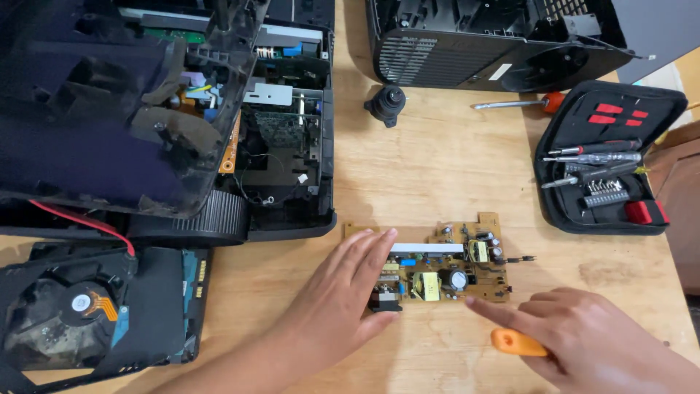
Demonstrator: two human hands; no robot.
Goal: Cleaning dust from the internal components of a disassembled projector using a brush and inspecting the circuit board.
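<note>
- Circuit board (445, 264), tan, flat on wooden counter (430, 160), centre front.
- Left hand (343, 295) spread flat, pressing board's left end.
- Right hand (590, 339) gripping orange-handled tool (516, 342), forefinger extended toward board.
- Open black tool case (605, 157), red labels inside lid, far right.

An opened black console chassis (219, 131) occupies the upper left of the wooden surface (430, 168), with a disc drive (87, 314) below it. A black vented cover (496, 44) lies at the top. Nearby are a small black knob (386, 104), a red-handled screwdriver (521, 103) and an open tool case (605, 160) at the right.
</note>
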